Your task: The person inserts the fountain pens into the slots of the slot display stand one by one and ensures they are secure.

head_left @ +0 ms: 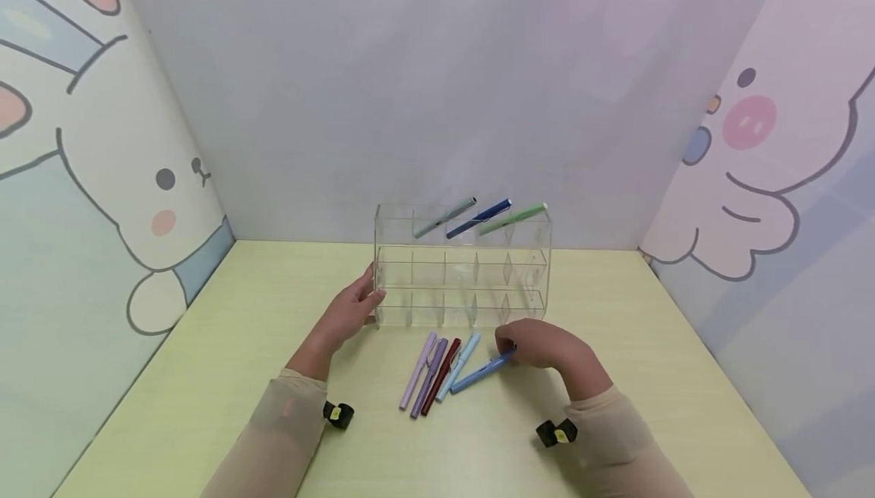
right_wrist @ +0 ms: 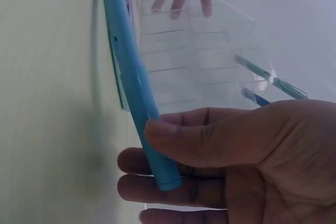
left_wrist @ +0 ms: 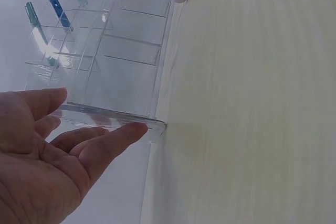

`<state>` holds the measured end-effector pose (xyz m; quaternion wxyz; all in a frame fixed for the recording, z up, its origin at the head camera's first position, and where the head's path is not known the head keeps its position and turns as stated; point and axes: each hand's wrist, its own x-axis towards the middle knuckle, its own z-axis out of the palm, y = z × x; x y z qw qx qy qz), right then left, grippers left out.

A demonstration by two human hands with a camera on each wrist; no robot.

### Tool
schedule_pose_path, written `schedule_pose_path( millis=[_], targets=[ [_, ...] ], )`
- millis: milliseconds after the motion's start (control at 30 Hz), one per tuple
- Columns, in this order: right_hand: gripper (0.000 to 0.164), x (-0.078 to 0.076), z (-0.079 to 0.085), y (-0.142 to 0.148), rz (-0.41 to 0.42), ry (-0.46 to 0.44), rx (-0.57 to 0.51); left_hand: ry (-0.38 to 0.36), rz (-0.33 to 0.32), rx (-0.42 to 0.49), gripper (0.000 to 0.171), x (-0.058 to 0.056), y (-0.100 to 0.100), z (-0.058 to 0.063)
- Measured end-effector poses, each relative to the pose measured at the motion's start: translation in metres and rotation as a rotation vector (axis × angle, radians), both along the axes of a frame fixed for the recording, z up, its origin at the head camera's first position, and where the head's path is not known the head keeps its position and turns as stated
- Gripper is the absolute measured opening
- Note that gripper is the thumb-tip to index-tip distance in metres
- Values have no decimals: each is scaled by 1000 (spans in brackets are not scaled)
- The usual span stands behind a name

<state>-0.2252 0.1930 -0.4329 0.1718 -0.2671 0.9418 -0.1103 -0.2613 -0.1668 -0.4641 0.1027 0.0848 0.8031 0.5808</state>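
My right hand (head_left: 540,342) pinches one end of a blue pen (right_wrist: 128,61) between thumb and fingers. The pen slants low over the table, its other end beside a light blue pen (head_left: 459,365). My left hand (head_left: 349,312) rests against the left side of a clear tiered pen rack (left_wrist: 126,51), its fingers fairly straight along the side panel. Left of the light blue pen lie a dark red pen (head_left: 441,376), a purple pen (head_left: 429,378) and a lilac pen (head_left: 418,370). The rack's top tier holds a grey-green pen (head_left: 446,217), a dark blue pen (head_left: 478,219) and a green pen (head_left: 513,219), all leaning.
The rack stands near the back of the pale yellow table (head_left: 205,376), before a grey back wall (head_left: 437,103). Side panels with a cartoon rabbit (head_left: 130,171) and a pink-cheeked cartoon animal (head_left: 793,141) flank the table. A black band piece (head_left: 338,414) sits at the left cuff.
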Motion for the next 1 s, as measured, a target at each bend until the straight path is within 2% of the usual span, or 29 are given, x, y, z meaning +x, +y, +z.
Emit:
schedule_pose_path(
  millis=[100, 200, 367, 633, 900, 1000],
  targets=[
    [15, -1, 7, 7, -17, -132, -90, -1, -3, 0, 66, 0, 0, 1],
    [10, -4, 13, 12, -20, -221, -205, -2, 0, -6, 67, 0, 0, 1],
    [8, -5, 19, 16, 8, -267, -393, -4, 2, -5, 66, -1, -1, 0],
    [7, -8, 21, 18, -12, -249, -543, -4, -6, -12, 68, 0, 0, 1],
    [11, -10, 21, 19, -43, -207, -579, -5, -5, -16, 68, 0, 0, 2],
    [9, -9, 23, 21, -55, -149, -585, 2, -11, -14, 68, -1, -1, 1]
  ],
)
